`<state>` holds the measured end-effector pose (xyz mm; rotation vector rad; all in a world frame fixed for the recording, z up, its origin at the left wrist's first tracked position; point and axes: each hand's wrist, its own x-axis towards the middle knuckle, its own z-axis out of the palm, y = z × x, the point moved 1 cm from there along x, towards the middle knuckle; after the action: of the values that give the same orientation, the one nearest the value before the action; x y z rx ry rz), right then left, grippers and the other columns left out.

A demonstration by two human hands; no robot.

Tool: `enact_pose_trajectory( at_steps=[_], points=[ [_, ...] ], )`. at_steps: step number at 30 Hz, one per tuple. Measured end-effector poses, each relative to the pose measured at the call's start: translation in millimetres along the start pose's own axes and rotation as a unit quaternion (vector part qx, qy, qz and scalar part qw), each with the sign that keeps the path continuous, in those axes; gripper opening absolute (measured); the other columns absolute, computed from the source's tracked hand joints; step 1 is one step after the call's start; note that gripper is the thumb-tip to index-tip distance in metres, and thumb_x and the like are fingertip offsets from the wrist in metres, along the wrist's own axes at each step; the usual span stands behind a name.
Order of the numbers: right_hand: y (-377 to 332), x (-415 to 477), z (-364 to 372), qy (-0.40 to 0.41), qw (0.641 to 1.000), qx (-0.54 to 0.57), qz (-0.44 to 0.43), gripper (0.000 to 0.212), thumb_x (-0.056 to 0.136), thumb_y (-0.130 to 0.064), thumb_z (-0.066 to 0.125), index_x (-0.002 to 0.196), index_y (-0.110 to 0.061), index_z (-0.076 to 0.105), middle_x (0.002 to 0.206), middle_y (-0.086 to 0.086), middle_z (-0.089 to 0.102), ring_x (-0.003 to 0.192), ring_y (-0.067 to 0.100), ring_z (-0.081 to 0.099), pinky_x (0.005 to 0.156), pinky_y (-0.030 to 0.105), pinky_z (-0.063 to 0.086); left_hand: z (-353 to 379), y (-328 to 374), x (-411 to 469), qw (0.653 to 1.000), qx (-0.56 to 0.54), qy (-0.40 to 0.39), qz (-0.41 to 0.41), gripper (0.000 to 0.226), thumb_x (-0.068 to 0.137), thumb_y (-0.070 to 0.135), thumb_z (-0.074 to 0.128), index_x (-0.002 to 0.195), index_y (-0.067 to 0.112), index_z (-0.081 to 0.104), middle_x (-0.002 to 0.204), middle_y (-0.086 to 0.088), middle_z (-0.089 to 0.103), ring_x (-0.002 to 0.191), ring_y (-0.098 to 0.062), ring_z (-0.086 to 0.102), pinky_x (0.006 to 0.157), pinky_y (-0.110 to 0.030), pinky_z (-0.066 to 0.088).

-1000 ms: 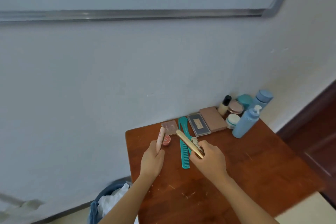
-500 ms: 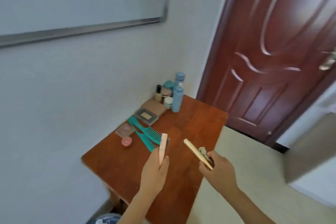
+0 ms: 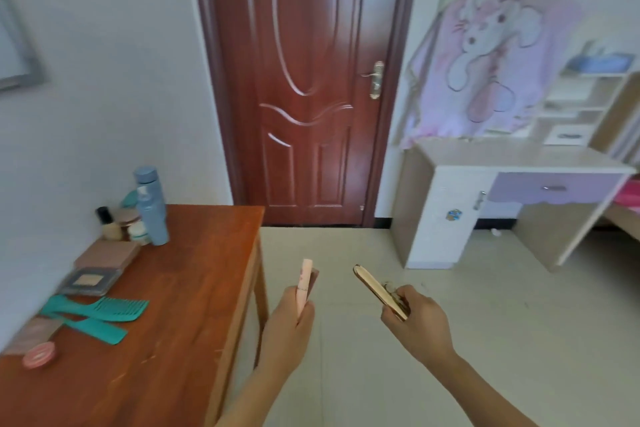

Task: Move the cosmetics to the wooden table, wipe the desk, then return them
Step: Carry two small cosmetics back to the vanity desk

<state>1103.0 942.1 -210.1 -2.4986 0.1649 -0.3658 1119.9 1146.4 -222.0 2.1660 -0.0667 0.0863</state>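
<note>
My left hand [image 3: 289, 333] grips a slim pink tube [image 3: 304, 282] upright, with a small brown flat item behind it. A long gold clip [image 3: 377, 289] is held in my right hand [image 3: 417, 326]. Both hands hover over the floor, right of the wooden table [image 3: 194, 288]. On that table lie two teal combs [image 3: 100, 314], a round pink tin [image 3: 38, 354], flat palettes [image 3: 90, 279], two blue bottles [image 3: 151, 215] and small jars [image 3: 112, 222]. The white desk [image 3: 502, 158] with a lilac drawer stands at the right.
A dark red door [image 3: 308, 80] is shut straight ahead. A pink cartoon cloth [image 3: 491, 55] hangs over the desk's back, with shelves [image 3: 585, 94] beside it. Pale tiled floor [image 3: 363, 253] lies between table and desk.
The view has swung right from the wall and table to the door and desk. Both hands, still holding the pink tube and gold clip, have left the tabletop and are now over the floor.
</note>
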Motion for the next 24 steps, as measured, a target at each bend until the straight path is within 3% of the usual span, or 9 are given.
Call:
enact_pose_trajectory(
  at_steps=[2, 6, 15, 19, 24],
  points=[
    [39, -4, -27, 0.011, 1.0, 0.001, 0.018, 0.021, 0.076, -0.018, 0.064, 0.067, -0.019, 0.045, 0.05, -0.009, 0.041, 0.045, 0.009, 0.038, 0.043, 0.019, 0.025, 39, 20, 0, 0.999, 0.024, -0.019, -0.024, 0.008, 0.093, 0.025, 0.041, 0.098, 0.019, 0.043, 0.067, 0.004, 0.045, 0.061, -0.016, 0.047, 0.06, -0.036, 0.042],
    [124, -23, -83, 0.025, 0.997, -0.018, 0.068, 0.02, 0.075, -0.019, 0.062, 0.067, -0.017, 0.044, 0.05, -0.008, 0.04, 0.046, 0.012, 0.037, 0.043, 0.019, 0.023, 125, 67, -16, 0.997, 0.029, -0.066, -0.012, 0.005, 0.094, 0.025, 0.041, 0.093, 0.019, 0.041, 0.066, 0.003, 0.045, 0.059, -0.015, 0.047, 0.053, -0.028, 0.034],
    [272, -54, -170, 0.083, 0.979, -0.026, 0.185, 0.023, 0.073, -0.017, 0.067, 0.068, -0.014, 0.044, 0.051, -0.002, 0.045, 0.048, 0.022, 0.043, 0.043, 0.021, 0.026, 267, 131, -30, 0.987, 0.019, -0.162, -0.002, 0.006, 0.094, 0.022, 0.043, 0.095, 0.017, 0.045, 0.062, 0.0, 0.046, 0.054, -0.018, 0.045, 0.054, -0.031, 0.032],
    [315, -33, -191, 0.111, 0.972, -0.034, 0.203, 0.022, 0.073, -0.02, 0.064, 0.069, -0.013, 0.044, 0.052, 0.001, 0.047, 0.048, 0.024, 0.043, 0.042, 0.02, 0.025, 309, 152, 0, 0.984, 0.028, -0.176, 0.001, 0.008, 0.094, 0.021, 0.044, 0.093, 0.014, 0.044, 0.062, -0.002, 0.046, 0.054, -0.021, 0.045, 0.055, -0.032, 0.032],
    [360, 29, -216, 0.125, 0.967, -0.05, 0.218, 0.015, 0.076, -0.018, 0.063, 0.076, -0.009, 0.051, 0.06, 0.004, 0.052, 0.06, 0.029, 0.052, 0.052, 0.028, 0.034, 363, 179, 61, 0.986, 0.007, -0.169, 0.018, 0.007, 0.093, 0.019, 0.045, 0.09, 0.013, 0.044, 0.06, -0.003, 0.045, 0.052, -0.02, 0.042, 0.051, -0.032, 0.03]
  ],
)
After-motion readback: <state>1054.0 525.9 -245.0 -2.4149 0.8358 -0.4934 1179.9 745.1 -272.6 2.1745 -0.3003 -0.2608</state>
